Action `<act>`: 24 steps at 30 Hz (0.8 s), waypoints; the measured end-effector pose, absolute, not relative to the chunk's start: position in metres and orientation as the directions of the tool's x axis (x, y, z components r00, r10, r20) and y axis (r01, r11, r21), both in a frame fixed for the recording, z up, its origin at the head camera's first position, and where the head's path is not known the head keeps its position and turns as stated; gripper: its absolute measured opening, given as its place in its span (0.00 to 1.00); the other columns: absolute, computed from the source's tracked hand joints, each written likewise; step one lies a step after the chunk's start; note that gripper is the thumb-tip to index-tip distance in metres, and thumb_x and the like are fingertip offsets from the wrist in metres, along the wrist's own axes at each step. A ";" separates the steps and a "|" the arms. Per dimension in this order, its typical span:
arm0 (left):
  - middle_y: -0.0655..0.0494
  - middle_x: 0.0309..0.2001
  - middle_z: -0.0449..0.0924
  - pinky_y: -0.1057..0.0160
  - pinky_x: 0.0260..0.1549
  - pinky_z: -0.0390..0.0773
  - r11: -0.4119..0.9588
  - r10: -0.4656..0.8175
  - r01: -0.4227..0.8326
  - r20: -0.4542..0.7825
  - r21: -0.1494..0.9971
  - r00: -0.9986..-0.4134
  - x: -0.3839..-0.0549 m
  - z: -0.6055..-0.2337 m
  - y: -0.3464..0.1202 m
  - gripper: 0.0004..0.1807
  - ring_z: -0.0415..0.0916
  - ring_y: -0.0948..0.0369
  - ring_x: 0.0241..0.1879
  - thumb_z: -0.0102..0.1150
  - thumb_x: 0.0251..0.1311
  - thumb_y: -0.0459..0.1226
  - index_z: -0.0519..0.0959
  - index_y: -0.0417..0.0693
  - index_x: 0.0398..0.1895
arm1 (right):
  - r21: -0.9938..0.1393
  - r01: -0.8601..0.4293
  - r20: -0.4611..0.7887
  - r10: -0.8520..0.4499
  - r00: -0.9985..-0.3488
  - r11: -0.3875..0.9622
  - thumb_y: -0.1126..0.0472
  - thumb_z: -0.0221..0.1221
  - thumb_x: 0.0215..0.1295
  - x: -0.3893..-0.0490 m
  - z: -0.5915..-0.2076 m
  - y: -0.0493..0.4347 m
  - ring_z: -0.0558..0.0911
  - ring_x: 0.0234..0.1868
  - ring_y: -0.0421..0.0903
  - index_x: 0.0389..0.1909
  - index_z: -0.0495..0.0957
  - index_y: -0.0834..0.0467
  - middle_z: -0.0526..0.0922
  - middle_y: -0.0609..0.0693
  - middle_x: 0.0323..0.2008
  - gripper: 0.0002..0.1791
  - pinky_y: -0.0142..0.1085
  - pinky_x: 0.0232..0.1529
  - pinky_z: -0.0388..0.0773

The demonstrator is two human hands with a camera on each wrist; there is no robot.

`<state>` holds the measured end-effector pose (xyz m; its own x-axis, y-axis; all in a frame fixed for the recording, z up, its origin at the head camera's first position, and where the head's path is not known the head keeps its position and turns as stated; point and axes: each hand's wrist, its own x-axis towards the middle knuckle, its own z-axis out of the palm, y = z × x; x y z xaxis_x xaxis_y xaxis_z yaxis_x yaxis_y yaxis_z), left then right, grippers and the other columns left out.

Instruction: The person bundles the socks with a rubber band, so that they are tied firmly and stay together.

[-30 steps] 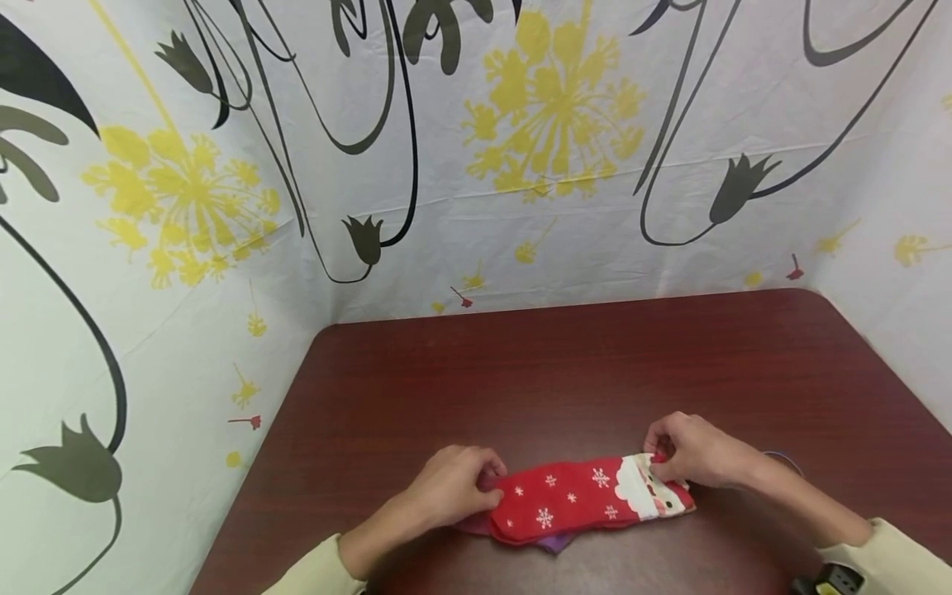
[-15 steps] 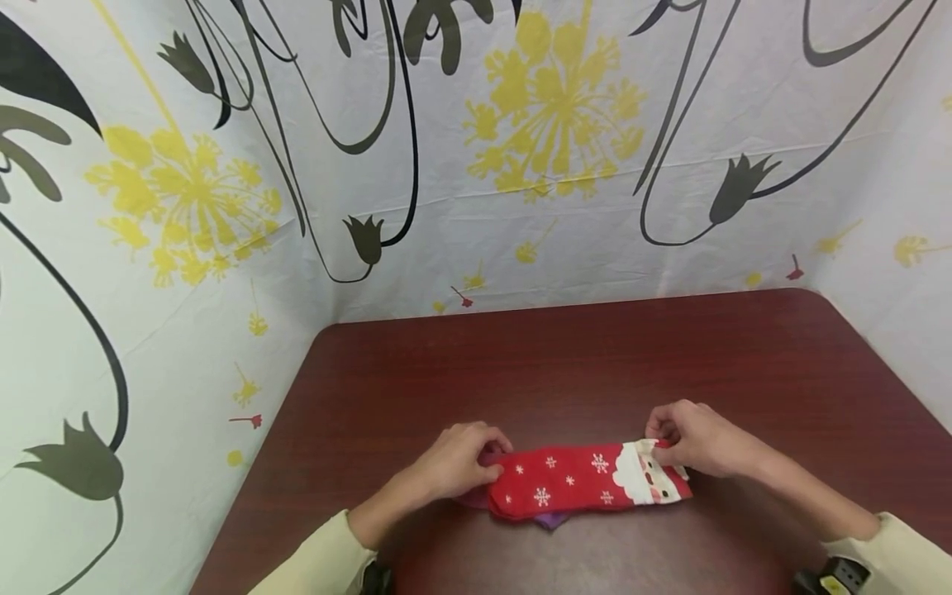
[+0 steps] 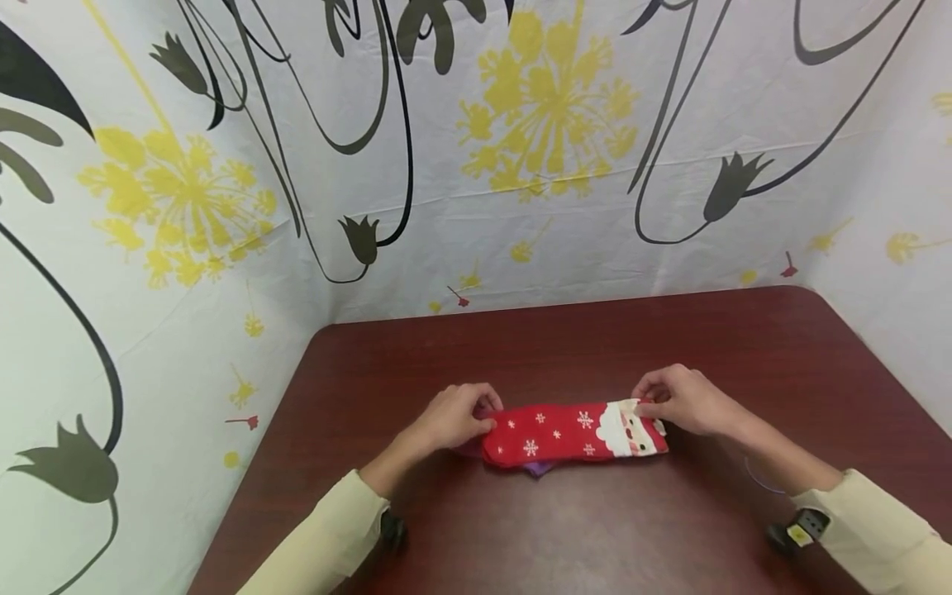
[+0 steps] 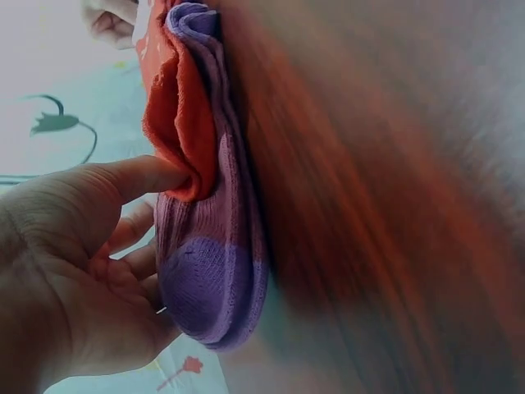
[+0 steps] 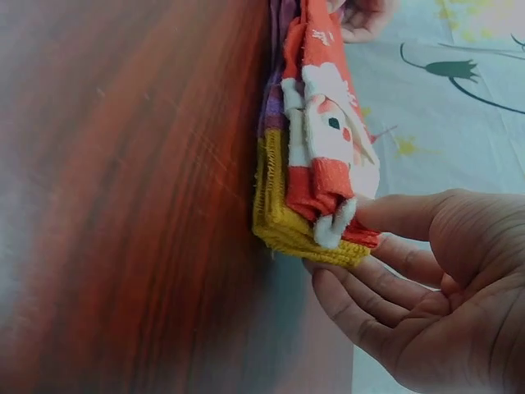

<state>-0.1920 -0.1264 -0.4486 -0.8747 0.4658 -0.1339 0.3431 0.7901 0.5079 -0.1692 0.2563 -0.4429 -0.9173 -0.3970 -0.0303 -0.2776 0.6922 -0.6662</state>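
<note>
Red socks [image 3: 550, 434] with white snowflakes and a Santa face lie flat over purple socks [image 4: 217, 287], forming one layered stack low over the table. In the head view only a purple corner shows below the red. My left hand [image 3: 449, 420] grips the toe end, its thumb pressed on the red toe and the other fingers behind the purple ones. At the cuff end, my right hand [image 3: 687, 401] pinches the stack between thumb and fingers. The right wrist view shows a mustard cuff [image 5: 275, 213] under the red cuffs.
A dark red-brown table [image 3: 565, 355] with rounded far corners carries everything. White floral cloth [image 3: 446, 165] hangs behind it and along both sides. Dark devices, one on the left wrist [image 3: 392, 530] and one on the right [image 3: 803, 529], sit near the sleeves.
Both hands have moved farther up the table, carrying the stacked socks between them. Their grip at the toe and cuff ends looks the same.
</note>
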 end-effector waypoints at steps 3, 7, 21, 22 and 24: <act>0.62 0.42 0.87 0.57 0.46 0.82 0.795 0.446 0.324 -0.134 0.512 -0.885 -0.202 -0.449 -0.128 0.10 0.82 0.64 0.42 0.75 0.65 0.39 0.86 0.56 0.46 | -0.653 -0.281 -0.011 -0.379 -0.925 0.704 0.61 0.74 0.65 -0.179 -0.443 0.255 0.81 0.34 0.42 0.41 0.88 0.61 0.87 0.45 0.33 0.09 0.36 0.33 0.77; 0.60 0.42 0.88 0.57 0.46 0.82 0.803 0.411 0.287 -0.137 0.522 -0.901 -0.214 -0.450 -0.129 0.09 0.82 0.62 0.42 0.74 0.65 0.40 0.87 0.55 0.47 | -0.646 -0.270 -0.005 -0.357 -0.934 0.714 0.60 0.74 0.66 -0.190 -0.444 0.252 0.81 0.34 0.43 0.42 0.89 0.62 0.89 0.47 0.34 0.10 0.38 0.36 0.77; 0.54 0.56 0.87 0.49 0.60 0.78 0.850 0.379 0.321 -0.062 0.418 -0.923 -0.222 -0.454 -0.122 0.15 0.82 0.55 0.56 0.67 0.72 0.43 0.86 0.54 0.59 | -0.587 -0.263 0.040 -0.297 -0.954 0.765 0.60 0.72 0.67 -0.193 -0.444 0.261 0.87 0.45 0.58 0.53 0.85 0.68 0.88 0.65 0.47 0.19 0.59 0.49 0.84; 0.53 0.60 0.85 0.49 0.63 0.76 0.854 0.378 0.331 -0.040 0.401 -0.925 -0.220 -0.454 -0.120 0.17 0.81 0.54 0.60 0.66 0.72 0.44 0.85 0.53 0.62 | -0.590 -0.264 0.045 -0.296 -0.954 0.763 0.61 0.73 0.67 -0.191 -0.443 0.265 0.88 0.46 0.60 0.54 0.85 0.69 0.88 0.66 0.48 0.20 0.60 0.49 0.84; 0.51 0.67 0.81 0.46 0.70 0.71 0.856 0.382 0.354 -0.001 0.376 -0.924 -0.217 -0.454 -0.114 0.22 0.75 0.52 0.69 0.64 0.74 0.46 0.81 0.52 0.68 | -0.591 -0.266 0.051 -0.295 -0.954 0.761 0.60 0.73 0.66 -0.188 -0.440 0.275 0.87 0.48 0.61 0.56 0.84 0.68 0.87 0.68 0.51 0.22 0.60 0.50 0.83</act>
